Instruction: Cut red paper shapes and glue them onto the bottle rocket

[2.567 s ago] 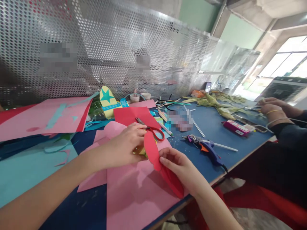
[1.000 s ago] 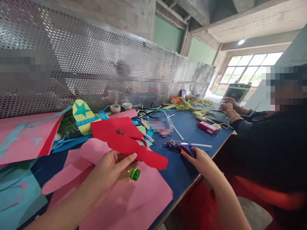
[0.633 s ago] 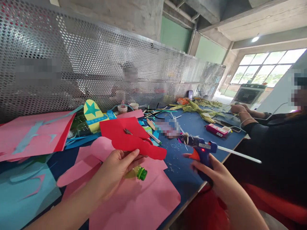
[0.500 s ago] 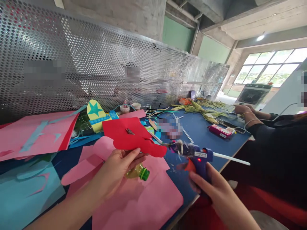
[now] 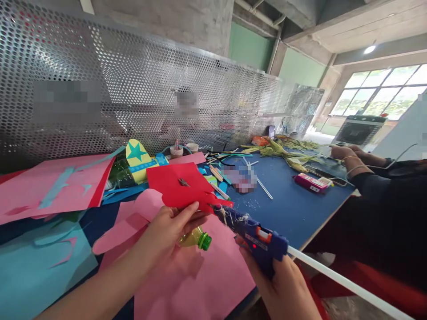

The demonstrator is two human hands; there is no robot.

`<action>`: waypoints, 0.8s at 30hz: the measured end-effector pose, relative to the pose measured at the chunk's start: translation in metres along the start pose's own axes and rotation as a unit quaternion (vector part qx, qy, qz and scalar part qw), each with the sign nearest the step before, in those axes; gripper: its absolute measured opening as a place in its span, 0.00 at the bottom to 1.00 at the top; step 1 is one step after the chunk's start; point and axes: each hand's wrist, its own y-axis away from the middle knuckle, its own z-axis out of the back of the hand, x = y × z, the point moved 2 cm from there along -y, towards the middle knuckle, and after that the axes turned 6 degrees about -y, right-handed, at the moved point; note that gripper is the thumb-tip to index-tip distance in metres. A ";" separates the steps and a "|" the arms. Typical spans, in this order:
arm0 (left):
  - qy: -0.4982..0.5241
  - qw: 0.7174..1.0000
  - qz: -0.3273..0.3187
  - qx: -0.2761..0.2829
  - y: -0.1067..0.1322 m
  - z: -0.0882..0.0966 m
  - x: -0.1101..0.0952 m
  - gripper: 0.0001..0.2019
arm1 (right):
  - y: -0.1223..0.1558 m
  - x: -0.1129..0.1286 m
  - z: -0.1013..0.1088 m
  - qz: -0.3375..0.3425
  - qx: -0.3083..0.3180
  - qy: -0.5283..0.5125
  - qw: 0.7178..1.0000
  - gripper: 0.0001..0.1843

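Note:
My left hand (image 5: 178,222) is closed, pinching a red paper cutout (image 5: 176,201) between thumb and fingers. My right hand (image 5: 278,278) grips a blue glue gun (image 5: 263,249) with a small red light. From its rear end sticks a long white glue stick (image 5: 333,271). The gun's stringy, glue-covered nozzle is at the cutout's right part; whether it touches I cannot tell. Below my left fingers shows a yellowish bottle neck with a green cap (image 5: 204,241). Whether that hand also supports the bottle is hidden. Pink paper (image 5: 213,284) lies underneath.
Beyond the cutout lies a red sheet (image 5: 187,175) with scissors (image 5: 183,182) on it. A decorated bottle (image 5: 135,162) and blue paper (image 5: 43,262) are at the left. Corn husks (image 5: 276,151) and a magenta box (image 5: 310,182) lie farther right, near a co-worker's hands (image 5: 347,153).
My right hand has turned the glue gun and brought its nozzle left onto or over the cutout's right part. The cutout has tilted flatter, while my left hand keeps its pinch.

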 end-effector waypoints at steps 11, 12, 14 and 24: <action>-0.069 0.997 -0.036 0.008 0.002 -0.001 -0.006 0.11 | 0.006 0.014 -0.014 -0.020 -0.006 -0.013 1.000 0.17; -0.070 0.997 -0.037 0.008 0.002 -0.001 -0.006 0.10 | 0.005 0.015 -0.014 -0.016 -0.002 -0.017 1.000 0.16; -0.071 0.997 -0.036 0.013 0.002 -0.001 -0.006 0.10 | 0.004 0.018 -0.014 -0.002 0.003 -0.024 1.000 0.15; -0.129 0.989 -0.073 0.031 0.001 0.002 -0.005 0.17 | -0.006 0.019 -0.009 0.036 0.025 -0.030 0.999 0.15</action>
